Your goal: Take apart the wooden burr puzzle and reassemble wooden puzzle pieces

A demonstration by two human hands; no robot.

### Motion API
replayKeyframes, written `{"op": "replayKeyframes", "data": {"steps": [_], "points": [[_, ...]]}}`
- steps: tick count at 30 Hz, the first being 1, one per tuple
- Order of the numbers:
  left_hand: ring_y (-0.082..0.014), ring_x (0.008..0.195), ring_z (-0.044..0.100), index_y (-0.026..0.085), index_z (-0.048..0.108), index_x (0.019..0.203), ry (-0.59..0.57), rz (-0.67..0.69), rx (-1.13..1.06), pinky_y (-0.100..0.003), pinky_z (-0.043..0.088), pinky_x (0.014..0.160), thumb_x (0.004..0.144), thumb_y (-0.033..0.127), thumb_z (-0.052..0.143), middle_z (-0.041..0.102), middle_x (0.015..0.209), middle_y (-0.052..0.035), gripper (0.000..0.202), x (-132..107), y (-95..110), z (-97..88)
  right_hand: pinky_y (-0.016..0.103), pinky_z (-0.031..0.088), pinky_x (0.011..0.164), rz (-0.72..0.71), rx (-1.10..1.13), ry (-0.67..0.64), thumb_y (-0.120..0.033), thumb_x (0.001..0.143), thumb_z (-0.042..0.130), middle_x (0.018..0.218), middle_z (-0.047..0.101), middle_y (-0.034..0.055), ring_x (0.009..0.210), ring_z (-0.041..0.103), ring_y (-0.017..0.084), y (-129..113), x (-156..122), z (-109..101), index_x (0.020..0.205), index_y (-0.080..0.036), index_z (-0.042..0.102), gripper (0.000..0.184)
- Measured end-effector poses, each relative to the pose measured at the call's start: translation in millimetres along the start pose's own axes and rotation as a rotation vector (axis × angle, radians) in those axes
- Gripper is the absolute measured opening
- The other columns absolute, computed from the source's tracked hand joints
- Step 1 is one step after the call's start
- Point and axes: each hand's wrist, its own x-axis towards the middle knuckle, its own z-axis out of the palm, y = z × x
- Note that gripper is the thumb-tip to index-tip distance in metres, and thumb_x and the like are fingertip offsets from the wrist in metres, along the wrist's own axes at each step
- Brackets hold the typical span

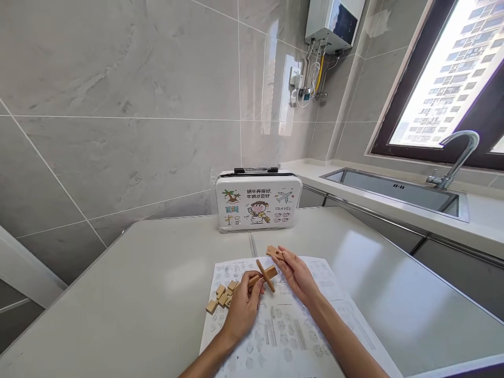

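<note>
My left hand [246,302] is closed around a wooden puzzle assembly [269,272], where a thin flat slat crosses a thicker wooden bar at an angle. Between the fingers and thumb of my right hand [297,275] is a flat wooden piece [274,252] with a dark round hole, held above the sheet's far edge. Several small wooden blocks [221,292] lie in a loose group just left of my left hand, partly hidden by it. Beneath both hands a large printed paper sheet [289,320] with line drawings is spread out.
A white carry case [259,202] with cartoon prints stands upright at the back of the white table [157,278], against the tiled wall. To the right runs a counter with a sink [394,190] and a chrome faucet [459,157]. A water heater [334,23] hangs above.
</note>
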Motion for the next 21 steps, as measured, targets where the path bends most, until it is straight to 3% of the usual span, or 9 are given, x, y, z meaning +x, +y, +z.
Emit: {"op": "replayKeyframes", "data": {"steps": [4,7,11,16,21], "points": [[-0.0248,0.093,0.064,0.023,0.058,0.117,0.037,0.062,0.194,-0.039,0.048,0.088,0.104,0.05,0.042,0.071,0.103,-0.0083,0.034,-1.2,5.1,-4.1,0.034,0.062,0.087,-0.029,-0.137,0.028,-0.051,0.088,0.074,0.119,0.075,0.01,0.118,0.069,0.027,2.6,0.3,-3.1,0.112,-0.02,0.069,0.039],[-0.0273,0.106,0.063,0.023,0.057,0.122,0.031,0.077,0.196,-0.042,0.046,0.096,0.105,0.046,0.039,0.069,0.116,-0.0109,0.034,-2.0,4.8,-3.4,0.029,0.06,0.065,-0.071,-0.197,0.091,-0.059,0.088,0.069,0.101,0.075,0.0068,0.094,0.072,0.022,0.6,2.6,-6.7,0.106,-0.023,0.068,0.041],[-0.0277,0.112,0.061,0.024,0.059,0.127,-0.025,0.124,0.188,-0.043,0.046,0.1,0.107,0.042,0.038,0.066,0.123,-0.0113,0.034,-3.1,1.2,-1.0,0.029,0.047,0.046,-0.061,-0.168,0.001,-0.057,0.086,0.072,0.075,0.061,0.0009,0.059,0.053,0.015,-4.7,3.6,-3.7,0.096,-0.025,0.063,0.035],[-0.0274,0.114,0.06,0.025,0.06,0.13,-0.024,0.166,0.236,-0.045,0.044,0.104,0.107,0.038,0.038,0.065,0.118,-0.0098,0.035,-1.7,0.2,-2.6,0.027,0.032,0.041,-0.042,-0.343,-0.12,-0.059,0.082,0.076,0.082,0.063,0.0033,0.05,0.044,0.01,-7.2,-7.4,11.7,0.089,-0.02,0.062,0.043],[-0.0273,0.106,0.062,0.024,0.061,0.123,0.026,0.166,0.251,-0.044,0.048,0.096,0.107,0.039,0.037,0.067,0.113,-0.0101,0.033,0.7,-1.5,-4.8,0.023,0.029,0.043,-0.002,-0.392,-0.289,-0.059,0.086,0.072,0.088,0.071,0.0039,0.048,0.054,0.01,-8.3,-22.0,22.6,0.121,-0.021,0.054,0.054]]}}
